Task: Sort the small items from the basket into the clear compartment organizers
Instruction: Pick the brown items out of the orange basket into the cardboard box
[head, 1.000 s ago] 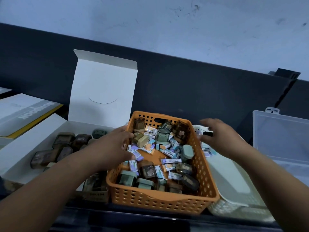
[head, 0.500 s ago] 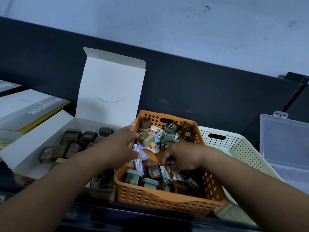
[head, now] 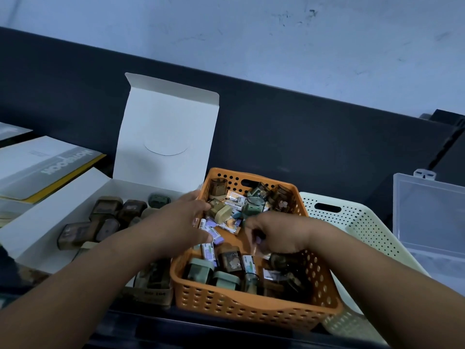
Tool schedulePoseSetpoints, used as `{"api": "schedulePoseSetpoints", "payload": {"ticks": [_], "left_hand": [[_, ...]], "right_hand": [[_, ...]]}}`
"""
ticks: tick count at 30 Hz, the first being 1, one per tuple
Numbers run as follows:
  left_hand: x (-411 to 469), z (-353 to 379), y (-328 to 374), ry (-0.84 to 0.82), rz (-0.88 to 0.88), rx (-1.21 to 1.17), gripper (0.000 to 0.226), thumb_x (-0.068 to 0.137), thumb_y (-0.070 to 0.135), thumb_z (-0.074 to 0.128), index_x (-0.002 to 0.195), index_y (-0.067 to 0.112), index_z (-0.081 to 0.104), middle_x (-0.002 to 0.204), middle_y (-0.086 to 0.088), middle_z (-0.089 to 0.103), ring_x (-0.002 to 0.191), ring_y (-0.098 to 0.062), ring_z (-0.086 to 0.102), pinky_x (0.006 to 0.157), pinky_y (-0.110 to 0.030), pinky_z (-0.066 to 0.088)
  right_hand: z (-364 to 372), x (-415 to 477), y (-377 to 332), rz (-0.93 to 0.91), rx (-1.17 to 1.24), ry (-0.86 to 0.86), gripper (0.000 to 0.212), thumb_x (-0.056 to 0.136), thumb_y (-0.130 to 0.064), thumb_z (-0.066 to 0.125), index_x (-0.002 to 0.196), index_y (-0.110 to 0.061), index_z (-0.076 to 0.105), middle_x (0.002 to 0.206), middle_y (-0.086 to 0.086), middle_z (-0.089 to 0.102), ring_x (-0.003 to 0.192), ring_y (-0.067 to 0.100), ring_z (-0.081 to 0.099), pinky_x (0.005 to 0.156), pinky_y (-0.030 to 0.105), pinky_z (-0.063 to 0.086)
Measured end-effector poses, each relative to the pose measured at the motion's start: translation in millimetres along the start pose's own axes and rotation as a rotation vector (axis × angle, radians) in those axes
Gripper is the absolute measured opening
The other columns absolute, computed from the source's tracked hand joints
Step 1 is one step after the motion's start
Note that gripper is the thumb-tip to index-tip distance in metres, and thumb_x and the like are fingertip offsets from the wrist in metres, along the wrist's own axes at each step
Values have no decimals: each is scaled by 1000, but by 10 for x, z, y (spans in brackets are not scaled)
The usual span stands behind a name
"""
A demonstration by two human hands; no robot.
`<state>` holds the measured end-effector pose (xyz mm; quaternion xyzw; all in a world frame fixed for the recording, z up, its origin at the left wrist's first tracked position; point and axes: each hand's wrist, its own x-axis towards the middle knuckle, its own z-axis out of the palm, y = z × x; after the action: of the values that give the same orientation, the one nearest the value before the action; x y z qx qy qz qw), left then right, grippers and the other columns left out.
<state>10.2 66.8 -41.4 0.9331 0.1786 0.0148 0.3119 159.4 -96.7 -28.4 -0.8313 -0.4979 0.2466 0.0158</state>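
The orange perforated basket (head: 251,308) sits in the middle, full of small wrapped erasers (head: 234,197) and boxy green and brown sharpeners (head: 226,280). My left hand (head: 181,222) lies over the basket's left rim, its thumb and fingers curled round a few wrapped erasers, one of them purple (head: 214,234). My right hand (head: 281,235) is inside the basket, knuckles up, with its fingertips pinching a small purple eraser (head: 257,241). A clear compartment organizer (head: 432,222) stands open at the far right, out of reach of both hands.
A cream perforated basket (head: 364,222) lies under and to the right of the orange one. An open white box (head: 166,137) on the left holds several brown sharpeners (head: 105,210). Notebooks (head: 37,167) are stacked far left. A dark wall panel runs behind.
My right hand came from over the cream basket into the orange one and curled onto a small eraser. My left hand stayed at the left rim.
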Motion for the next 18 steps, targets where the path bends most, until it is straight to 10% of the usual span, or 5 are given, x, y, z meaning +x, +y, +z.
{"api": "schedulePoseSetpoints", "payload": {"ticks": [8, 13, 18], "left_hand": [[5, -26, 28, -14, 14, 68, 74, 82, 40, 69, 146, 34, 32, 158, 16, 7, 138, -15, 33, 108, -38, 37], [14, -58, 181, 20, 66, 308, 82, 82, 52, 65, 149, 32, 21, 157, 7, 21, 140, -16, 28, 109, -31, 29], [159, -44, 354, 75, 95, 434, 80, 84, 55, 60, 149, 27, 23, 154, 3, 28, 141, -18, 25, 112, -35, 25]], "right_hand": [[-315, -491, 373, -4, 545, 643, 6, 87, 2, 64, 91, -2, 62, 77, 14, 64, 66, 18, 59, 62, 25, 50], [-298, -734, 865, 221, 483, 799, 6, 88, -6, 65, 87, -11, 64, 81, 12, 67, 71, 20, 61, 67, 37, 49], [-158, -764, 994, 383, 232, 811, 28, 89, -19, 66, 116, -22, 61, 113, -5, 61, 99, 14, 57, 67, 20, 44]]}}
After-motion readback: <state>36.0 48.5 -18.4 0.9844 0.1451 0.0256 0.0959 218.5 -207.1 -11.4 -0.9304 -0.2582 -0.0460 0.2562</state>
